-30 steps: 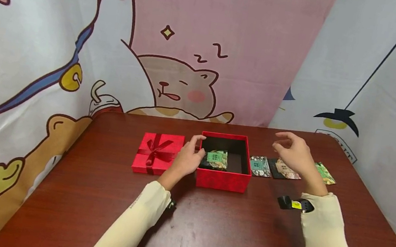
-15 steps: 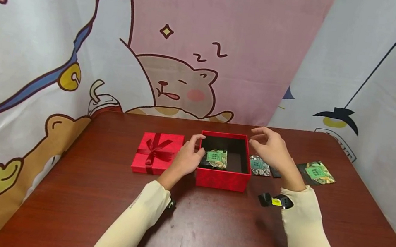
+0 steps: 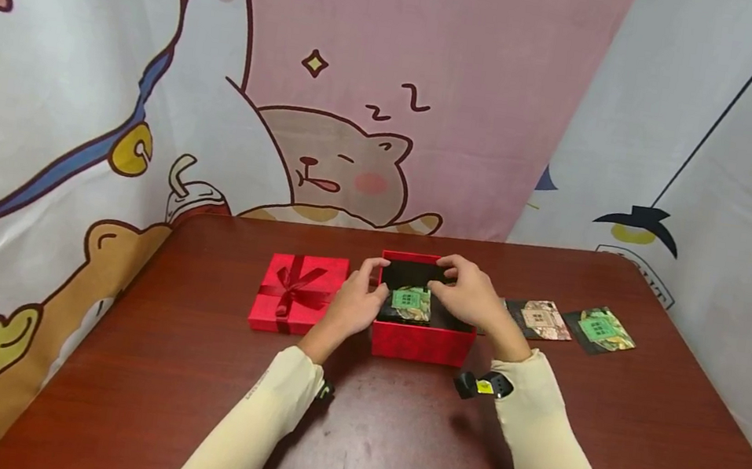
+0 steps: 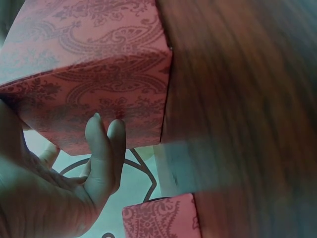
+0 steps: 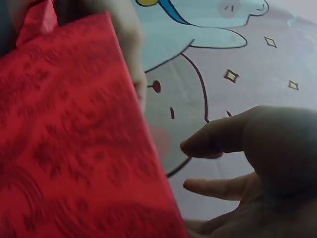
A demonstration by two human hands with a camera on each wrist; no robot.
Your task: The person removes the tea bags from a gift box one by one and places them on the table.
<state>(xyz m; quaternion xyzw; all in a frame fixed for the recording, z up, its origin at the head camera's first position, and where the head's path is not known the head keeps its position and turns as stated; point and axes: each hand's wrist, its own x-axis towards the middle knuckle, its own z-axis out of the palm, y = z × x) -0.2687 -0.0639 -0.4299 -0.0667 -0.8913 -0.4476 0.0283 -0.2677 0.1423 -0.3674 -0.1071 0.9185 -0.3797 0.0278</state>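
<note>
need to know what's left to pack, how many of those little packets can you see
3. One packet with a green label lies in the red box; a tan-labelled packet and a green-labelled packet lie on the table right of it. The right hand may hide another.

Left hand (image 4: pixel 54 198) seen low in the corner, two fingertips (image 4: pixel 101 139) laid against the patterned red box (image 4: pixel 94 69), box corner set on the dark wooden table (image 4: pixel 242 74), lid (image 4: pixel 158 218) edge glimpsed below, cartoon backdrop (image 4: pixel 133 178) between
</note>
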